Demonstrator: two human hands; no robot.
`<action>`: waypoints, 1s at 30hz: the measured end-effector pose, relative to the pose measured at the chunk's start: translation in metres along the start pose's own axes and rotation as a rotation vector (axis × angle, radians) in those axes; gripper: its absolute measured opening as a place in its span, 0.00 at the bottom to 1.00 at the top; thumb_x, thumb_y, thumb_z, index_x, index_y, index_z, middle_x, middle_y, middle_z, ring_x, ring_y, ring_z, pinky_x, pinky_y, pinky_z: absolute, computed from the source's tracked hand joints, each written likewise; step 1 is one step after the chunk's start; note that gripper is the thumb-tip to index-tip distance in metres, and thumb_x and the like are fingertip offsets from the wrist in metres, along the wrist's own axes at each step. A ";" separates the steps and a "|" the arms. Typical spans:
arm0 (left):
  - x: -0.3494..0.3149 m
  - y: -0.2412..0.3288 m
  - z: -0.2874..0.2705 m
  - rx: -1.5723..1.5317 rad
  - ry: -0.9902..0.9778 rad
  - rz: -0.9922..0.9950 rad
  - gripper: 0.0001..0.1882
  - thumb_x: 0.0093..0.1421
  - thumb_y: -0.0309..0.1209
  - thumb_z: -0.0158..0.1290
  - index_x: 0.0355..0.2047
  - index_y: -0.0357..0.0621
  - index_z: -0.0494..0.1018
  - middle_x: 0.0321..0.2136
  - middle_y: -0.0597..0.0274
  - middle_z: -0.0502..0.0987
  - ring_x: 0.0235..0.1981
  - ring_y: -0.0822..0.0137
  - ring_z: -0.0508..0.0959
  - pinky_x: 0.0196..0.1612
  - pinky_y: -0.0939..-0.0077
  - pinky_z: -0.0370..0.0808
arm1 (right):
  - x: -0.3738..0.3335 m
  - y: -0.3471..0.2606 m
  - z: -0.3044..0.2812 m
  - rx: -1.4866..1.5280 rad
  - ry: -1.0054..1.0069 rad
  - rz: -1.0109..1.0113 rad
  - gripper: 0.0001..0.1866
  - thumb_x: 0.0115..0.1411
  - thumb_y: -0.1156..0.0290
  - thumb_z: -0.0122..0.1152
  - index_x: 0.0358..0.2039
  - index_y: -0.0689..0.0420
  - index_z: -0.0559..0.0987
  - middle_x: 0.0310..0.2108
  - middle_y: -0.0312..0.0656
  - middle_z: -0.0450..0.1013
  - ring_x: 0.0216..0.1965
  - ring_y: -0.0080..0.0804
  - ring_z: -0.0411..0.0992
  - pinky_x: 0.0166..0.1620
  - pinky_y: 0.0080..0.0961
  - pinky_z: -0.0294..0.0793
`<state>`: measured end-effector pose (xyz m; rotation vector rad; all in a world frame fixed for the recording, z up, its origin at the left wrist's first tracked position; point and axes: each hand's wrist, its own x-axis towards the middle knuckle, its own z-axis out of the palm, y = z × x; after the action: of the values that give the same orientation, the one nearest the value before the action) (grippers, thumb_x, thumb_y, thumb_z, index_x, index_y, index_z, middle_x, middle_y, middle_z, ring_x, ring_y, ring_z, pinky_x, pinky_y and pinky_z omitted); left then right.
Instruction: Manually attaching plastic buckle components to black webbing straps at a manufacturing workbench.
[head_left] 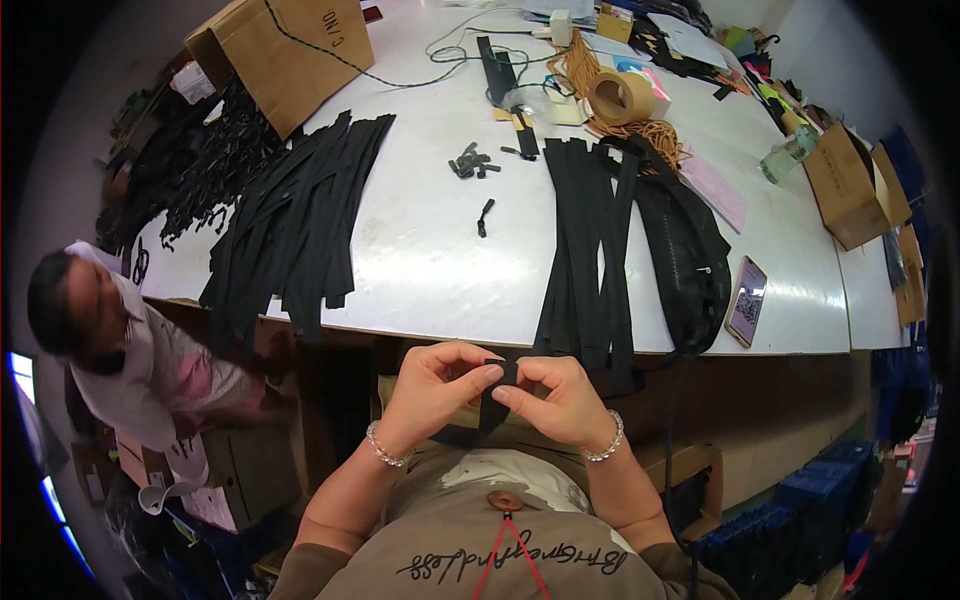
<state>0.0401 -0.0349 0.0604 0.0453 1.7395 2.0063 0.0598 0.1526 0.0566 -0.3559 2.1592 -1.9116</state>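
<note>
In front of my waist, just off the table's near edge, my left hand (438,392) and my right hand (556,398) pinch a black fabric strip (474,434) that looks like zipper tape. Both hands are closed, thumbs against bent fingers. One end of the strip sits between the fingertips; the rest loops down below my hands. Beyond, to the right, a bundle of similar black strips (583,255) hangs slightly over the edge. A wider pile of black strips (295,215) lies to the left. One small black cord pull (486,218) rests mid-table, with several dark pulls (472,161) heaped behind it.
Right of the strips lie a black zippered bag (683,260) and a phone (747,302). Farther back are a tape roll (621,97), orange cord (575,68) and a clear bottle (788,155). Cardboard boxes (850,190) stand right. A co-worker (150,340) is at the left.
</note>
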 end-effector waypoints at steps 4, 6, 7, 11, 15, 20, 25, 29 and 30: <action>0.000 -0.005 0.000 0.046 -0.040 0.000 0.06 0.55 0.26 0.57 0.32 0.38 0.75 0.24 0.69 0.76 0.24 0.81 0.73 0.26 0.88 0.72 | 0.007 0.012 0.006 -0.015 0.068 -0.145 0.17 0.61 0.70 0.53 0.18 0.65 0.66 0.13 0.38 0.58 0.16 0.21 0.54 0.19 0.21 0.55; 0.000 -0.006 0.005 -0.008 -0.016 0.063 0.04 0.55 0.25 0.57 0.29 0.38 0.73 0.23 0.70 0.74 0.24 0.82 0.72 0.26 0.88 0.71 | 0.008 0.018 0.009 0.038 0.098 -0.162 0.17 0.61 0.71 0.51 0.17 0.65 0.65 0.14 0.38 0.58 0.16 0.21 0.54 0.20 0.21 0.54; 0.000 -0.010 0.008 -0.011 -0.019 0.062 0.04 0.55 0.25 0.57 0.29 0.38 0.73 0.23 0.70 0.74 0.24 0.82 0.72 0.26 0.88 0.71 | 0.008 0.021 0.011 0.092 0.128 -0.182 0.18 0.61 0.72 0.50 0.16 0.65 0.64 0.14 0.37 0.58 0.16 0.21 0.53 0.20 0.21 0.54; 0.002 -0.027 0.024 -0.066 0.133 0.287 0.03 0.56 0.23 0.55 0.29 0.38 0.72 0.26 0.68 0.74 0.25 0.80 0.71 0.28 0.87 0.70 | 0.011 0.027 0.031 0.082 0.343 -0.280 0.18 0.62 0.72 0.48 0.16 0.65 0.63 0.13 0.36 0.57 0.16 0.20 0.51 0.19 0.22 0.53; 0.010 -0.037 0.024 0.049 0.205 0.664 0.02 0.57 0.21 0.53 0.31 0.37 0.71 0.28 0.63 0.74 0.25 0.78 0.72 0.28 0.86 0.70 | 0.015 0.035 0.045 0.307 0.512 -0.091 0.20 0.63 0.70 0.46 0.14 0.63 0.64 0.13 0.31 0.59 0.16 0.17 0.53 0.19 0.19 0.54; 0.012 -0.030 0.023 -0.377 0.304 0.431 0.03 0.61 0.25 0.49 0.32 0.38 0.68 0.28 0.61 0.74 0.24 0.77 0.72 0.26 0.84 0.71 | 0.020 0.032 0.037 0.699 0.731 0.115 0.21 0.66 0.62 0.42 0.19 0.59 0.73 0.16 0.35 0.69 0.16 0.16 0.62 0.20 0.14 0.60; 0.022 -0.026 0.009 -0.293 0.282 0.149 0.06 0.62 0.28 0.48 0.30 0.39 0.66 0.26 0.62 0.74 0.21 0.77 0.73 0.24 0.84 0.72 | 0.014 0.041 0.028 0.734 0.583 -0.074 0.19 0.66 0.60 0.41 0.26 0.60 0.73 0.24 0.38 0.71 0.23 0.18 0.66 0.27 0.15 0.65; 0.026 -0.026 0.019 -0.245 0.222 0.143 0.04 0.59 0.25 0.51 0.32 0.37 0.68 0.24 0.64 0.74 0.21 0.77 0.74 0.27 0.86 0.74 | 0.013 0.040 0.033 0.503 0.426 -0.221 0.15 0.63 0.60 0.49 0.37 0.61 0.72 0.32 0.34 0.70 0.33 0.15 0.67 0.35 0.13 0.66; 0.028 -0.030 0.018 -0.230 0.200 0.197 0.04 0.58 0.24 0.52 0.32 0.37 0.70 0.24 0.64 0.74 0.21 0.77 0.74 0.26 0.85 0.74 | 0.012 0.039 0.034 0.411 0.400 -0.148 0.14 0.61 0.63 0.54 0.38 0.61 0.72 0.32 0.33 0.70 0.32 0.15 0.67 0.34 0.12 0.66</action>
<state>0.0309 -0.0054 0.0278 -0.0644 1.6626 2.4166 0.0590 0.1218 0.0135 -0.0569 1.9162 -2.6292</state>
